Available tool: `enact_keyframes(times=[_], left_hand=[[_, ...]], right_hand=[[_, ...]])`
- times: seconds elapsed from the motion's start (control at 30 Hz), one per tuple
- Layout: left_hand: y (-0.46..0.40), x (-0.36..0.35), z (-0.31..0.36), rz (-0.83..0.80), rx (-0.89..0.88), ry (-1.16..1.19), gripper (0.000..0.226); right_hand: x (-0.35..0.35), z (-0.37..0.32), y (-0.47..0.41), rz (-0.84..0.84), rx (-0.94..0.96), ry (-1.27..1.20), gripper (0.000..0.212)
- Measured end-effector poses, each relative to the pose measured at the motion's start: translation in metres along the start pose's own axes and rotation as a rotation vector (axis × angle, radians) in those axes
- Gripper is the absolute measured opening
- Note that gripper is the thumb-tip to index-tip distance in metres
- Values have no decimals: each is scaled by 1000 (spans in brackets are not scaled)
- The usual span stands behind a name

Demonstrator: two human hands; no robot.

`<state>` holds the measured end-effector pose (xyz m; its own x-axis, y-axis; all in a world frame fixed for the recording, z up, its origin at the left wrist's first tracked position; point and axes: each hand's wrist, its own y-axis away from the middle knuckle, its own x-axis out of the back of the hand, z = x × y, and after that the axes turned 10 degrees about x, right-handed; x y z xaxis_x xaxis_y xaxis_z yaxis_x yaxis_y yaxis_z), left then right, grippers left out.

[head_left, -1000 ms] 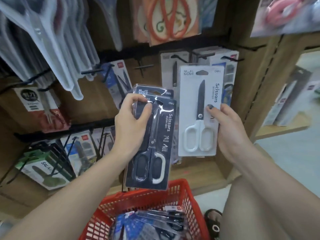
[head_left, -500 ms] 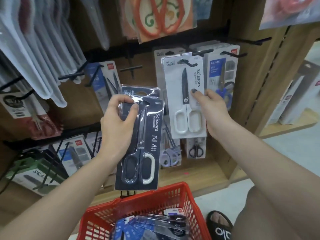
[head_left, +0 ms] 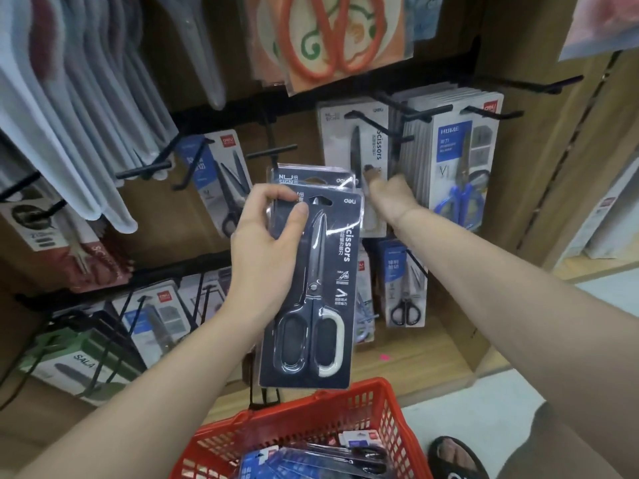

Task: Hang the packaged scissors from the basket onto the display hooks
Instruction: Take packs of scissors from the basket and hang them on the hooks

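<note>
Black scissors pack (head_left: 313, 288) upright, blades up; left hand (head_left: 266, 257) pinches it; right hand (head_left: 390, 198) fingers unclear.

"deli", "scissors" on black pack (head_left: 332, 257)

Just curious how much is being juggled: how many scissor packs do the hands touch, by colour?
Black packs, in left hand: 2
White pack, at right hand: 1
Total: 3
</note>
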<state>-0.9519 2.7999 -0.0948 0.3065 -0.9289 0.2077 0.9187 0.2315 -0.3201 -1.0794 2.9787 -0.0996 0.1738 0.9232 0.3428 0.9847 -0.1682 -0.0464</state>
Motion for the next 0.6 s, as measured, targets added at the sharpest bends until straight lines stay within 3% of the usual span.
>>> enact_keyframes(times=[0.17,0.27,0.33,0.47,0.6], left_hand=[[-8,-12,0,-15,22,71,10],[-10,-19,-2,2,28,45,12],[-10,-23,-2,19,19,20,11],[-8,-30,-1,41,33,35,10],[-4,-38,-1,3,94,75,16]], right_hand=[[1,12,36,39,120,56,61],[6,24,69,6,42,-390,35],[11,24,88,-125,-32,-610,37],[21,31,108,-197,151,-438,56],[28,40,113,-175,159,-558,24]])
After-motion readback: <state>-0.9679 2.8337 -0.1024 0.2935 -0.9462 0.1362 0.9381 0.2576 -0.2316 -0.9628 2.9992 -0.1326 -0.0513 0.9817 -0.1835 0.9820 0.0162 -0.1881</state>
